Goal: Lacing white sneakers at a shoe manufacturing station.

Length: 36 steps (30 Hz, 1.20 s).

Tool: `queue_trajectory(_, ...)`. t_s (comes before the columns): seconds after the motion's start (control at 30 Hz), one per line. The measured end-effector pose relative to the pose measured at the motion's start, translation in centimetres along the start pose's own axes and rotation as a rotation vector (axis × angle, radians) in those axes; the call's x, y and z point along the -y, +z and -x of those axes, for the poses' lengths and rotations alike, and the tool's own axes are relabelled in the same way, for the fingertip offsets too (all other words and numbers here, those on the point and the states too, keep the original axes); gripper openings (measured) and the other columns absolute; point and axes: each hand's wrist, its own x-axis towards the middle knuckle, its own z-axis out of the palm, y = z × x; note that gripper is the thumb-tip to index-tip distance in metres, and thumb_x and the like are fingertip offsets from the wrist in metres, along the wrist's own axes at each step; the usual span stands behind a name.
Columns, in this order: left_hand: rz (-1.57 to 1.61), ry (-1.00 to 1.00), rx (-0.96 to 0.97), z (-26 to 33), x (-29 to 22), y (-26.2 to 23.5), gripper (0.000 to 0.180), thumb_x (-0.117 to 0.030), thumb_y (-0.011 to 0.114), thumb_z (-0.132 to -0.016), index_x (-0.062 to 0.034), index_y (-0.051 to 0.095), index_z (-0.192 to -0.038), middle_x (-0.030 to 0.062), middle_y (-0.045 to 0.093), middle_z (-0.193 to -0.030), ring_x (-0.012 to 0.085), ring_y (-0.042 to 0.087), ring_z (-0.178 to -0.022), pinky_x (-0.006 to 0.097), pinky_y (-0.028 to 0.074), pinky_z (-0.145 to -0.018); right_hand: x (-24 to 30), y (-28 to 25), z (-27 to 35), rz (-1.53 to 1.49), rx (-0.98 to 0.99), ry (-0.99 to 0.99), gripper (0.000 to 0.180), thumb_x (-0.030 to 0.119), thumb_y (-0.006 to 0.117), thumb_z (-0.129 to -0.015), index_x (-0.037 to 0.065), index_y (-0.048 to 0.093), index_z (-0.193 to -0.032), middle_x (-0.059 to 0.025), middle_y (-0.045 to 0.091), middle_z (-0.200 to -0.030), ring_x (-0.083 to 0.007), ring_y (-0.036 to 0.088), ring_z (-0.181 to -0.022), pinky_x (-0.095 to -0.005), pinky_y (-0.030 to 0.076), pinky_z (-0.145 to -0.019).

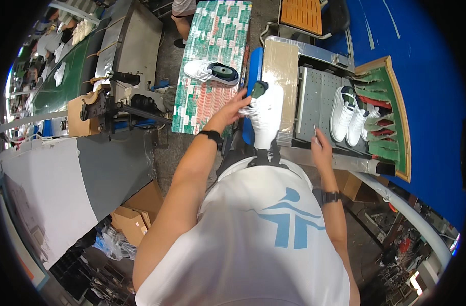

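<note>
A white lace-up sneaker [267, 115] with a dark green lining stands on end in front of me, close to my body. My left hand [236, 108] grips its left side, with the fingers at the laces. To the right, my right hand [321, 149] is closed around a thin, pale, pointed tool [315, 132]; its exact kind is too small to make out. Another white sneaker [200, 70] lies on a green-and-white taped board [212, 30] beyond my left hand. Several white sneakers [341, 120] sit on the grey perforated conveyor, right of my right hand.
A cardboard-topped ledge [281, 61] stands beside the conveyor [314, 94]. Green torn strips hang in a wooden-framed opening [407, 127] at right. A black clamp-like machine [136, 104] and a green belt [64, 84] are at left. Someone's arm [182, 26] shows at the top.
</note>
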Motion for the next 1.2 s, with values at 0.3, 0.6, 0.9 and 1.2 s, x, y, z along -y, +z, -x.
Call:
queue_trajectory(0.3, -0.432, 0.030, -0.228, 0.9, -3.1, 0.9, 0.094, -0.028, 0.099, -0.075, 0.0002, 0.050, -0.151, 0.0130, 0.069, -0.132, 0.0242, 0.066, -0.122, 0.041, 0.053, -0.104, -5.5, 0.8, 3.7, -0.183, 0.052, 0.321, 0.053, 0.023, 0.063, -0.103, -0.004, 0.060, -0.149, -0.0244, 0.063, -0.149, -0.0316, 0.061, -0.138, -0.0377, 0.045, -0.115)
queue_trajectory(0.6, -1.791, 0.349, -0.328, 2.4, -10.4, -5.7, 0.076, -0.023, 0.094, -0.068, -0.0151, 0.067, -0.139, 0.0210, 0.061, -0.142, 0.0414, 0.055, -0.136, 0.052, 0.048, -0.109, -5.9, 1.3, 5.5, -0.052, 0.012, 0.208, 0.055, 0.023, 0.064, -0.097, -0.003, 0.063, -0.145, -0.0262, 0.067, -0.142, -0.0355, 0.064, -0.134, -0.0394, 0.047, -0.114)
queue_trajectory(0.9, -1.281, 0.434, 0.089, -6.6, 1.3, 15.2, 0.066, -0.021, 0.085, -0.081, -0.0019, 0.062, -0.140, 0.0300, 0.063, -0.141, 0.0465, 0.059, -0.133, 0.049, 0.044, -0.119, -6.7, -1.0, 8.1, -0.008, -0.070, 0.289, 0.054, 0.023, 0.065, -0.093, -0.004, 0.066, -0.139, -0.0309, 0.070, -0.129, -0.0429, 0.067, -0.124, -0.0438, 0.051, -0.108)
queue_trajectory(1.2, -0.967, 0.083, -0.162, -20.2, 14.8, 40.2, 0.121, -0.038, 0.094, -0.075, 0.0063, 0.025, -0.164, 0.0312, 0.043, -0.161, 0.0440, 0.043, -0.150, 0.044, 0.037, -0.125, -9.1, -6.1, 15.6, -0.201, -0.194, 0.482, 0.048, 0.017, 0.064, -0.096, -0.005, 0.065, -0.139, -0.0230, 0.074, -0.110, -0.0290, 0.072, -0.101, -0.0412, 0.055, -0.093)
